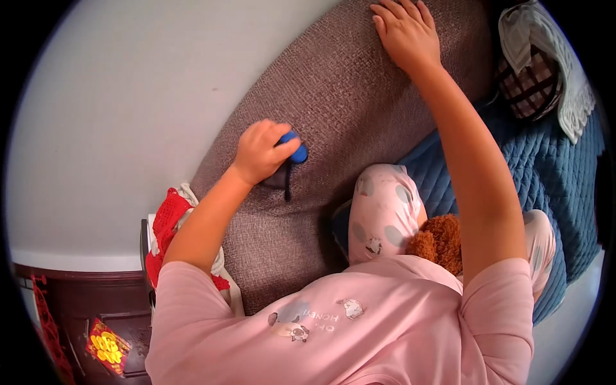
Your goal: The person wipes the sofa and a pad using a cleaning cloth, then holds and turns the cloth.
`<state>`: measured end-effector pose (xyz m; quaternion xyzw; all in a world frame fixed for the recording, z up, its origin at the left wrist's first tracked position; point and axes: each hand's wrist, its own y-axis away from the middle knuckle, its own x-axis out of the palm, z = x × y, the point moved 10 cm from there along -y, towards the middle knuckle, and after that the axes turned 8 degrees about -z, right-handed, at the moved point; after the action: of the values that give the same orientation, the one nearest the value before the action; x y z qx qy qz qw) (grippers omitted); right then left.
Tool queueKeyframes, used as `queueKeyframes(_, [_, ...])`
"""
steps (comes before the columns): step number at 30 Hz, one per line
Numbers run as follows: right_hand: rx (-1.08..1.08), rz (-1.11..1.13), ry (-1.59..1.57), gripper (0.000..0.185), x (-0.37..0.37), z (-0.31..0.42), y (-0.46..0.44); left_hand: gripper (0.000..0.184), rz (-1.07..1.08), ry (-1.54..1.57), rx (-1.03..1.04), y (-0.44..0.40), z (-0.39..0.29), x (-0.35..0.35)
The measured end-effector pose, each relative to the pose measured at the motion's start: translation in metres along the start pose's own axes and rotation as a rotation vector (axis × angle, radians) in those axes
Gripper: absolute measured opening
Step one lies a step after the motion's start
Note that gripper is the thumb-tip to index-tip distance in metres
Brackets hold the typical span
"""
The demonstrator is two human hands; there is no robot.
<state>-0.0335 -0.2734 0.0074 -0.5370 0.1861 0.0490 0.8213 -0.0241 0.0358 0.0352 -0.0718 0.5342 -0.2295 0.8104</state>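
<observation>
My left hand is closed around a blue rounded object with a dark strap or cord hanging below it. The hand holds it against the brown woven sofa backrest. Most of the object is covered by my fingers, so its kind cannot be made out. Higher up and to the right, my right hand lies flat on the same fabric with its fingers spread. Nothing shows in that hand.
A blue quilted cover lies under my legs. A brown fluffy plush sits at my lap. At upper right is a plaid cushion under white cloth. Red knitted fabric hangs at left, near a dark door.
</observation>
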Motion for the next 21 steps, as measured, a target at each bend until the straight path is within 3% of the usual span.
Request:
queueKeyframes(2, [0.003,-0.014,-0.010,0.035,0.000,0.000,0.000,0.021,-0.124,-0.028,0.011,-0.033,0.001,0.011])
queueKeyframes(4, [-0.002,-0.029,-0.009,0.034,-0.001,-0.001,0.002,0.036,-0.141,0.026,-0.030,-0.070,0.009,0.027])
queueKeyframes(6, [-0.010,-0.029,-0.010,0.035,-0.002,-0.002,0.001,0.038,-0.230,-0.009,-0.072,-0.104,0.023,0.041])
queueKeyframes(9, [-0.033,-0.029,-0.004,0.034,0.001,-0.002,0.001,0.028,-0.327,0.002,-0.182,-0.158,0.047,0.065])
queueKeyframes(10, [-0.036,-0.026,0.006,0.034,0.001,-0.004,0.001,0.021,-0.388,0.044,-0.312,-0.173,0.061,0.068])
queueKeyframes(11, [-0.055,-0.009,0.003,0.034,0.003,-0.004,0.001,0.017,-0.451,0.088,-0.444,-0.178,0.077,0.069])
queueKeyframes(16, [-0.054,0.054,-0.040,0.036,0.010,-0.005,-0.002,0.025,-0.429,0.160,-0.588,-0.160,0.094,0.087])
queueKeyframes(18, [0.239,0.125,-0.561,0.044,0.004,-0.010,0.005,0.024,-0.471,0.196,-0.611,-0.148,0.097,0.083])
queueKeyframes(20, [0.149,0.034,-0.890,0.060,-0.038,0.046,0.022,0.051,-0.438,0.879,-0.824,-0.126,0.105,0.102])
queueKeyframes(21, [0.067,0.015,-0.724,0.067,-0.055,0.069,0.032,0.070,-0.379,1.247,-0.968,-0.121,0.089,0.095])
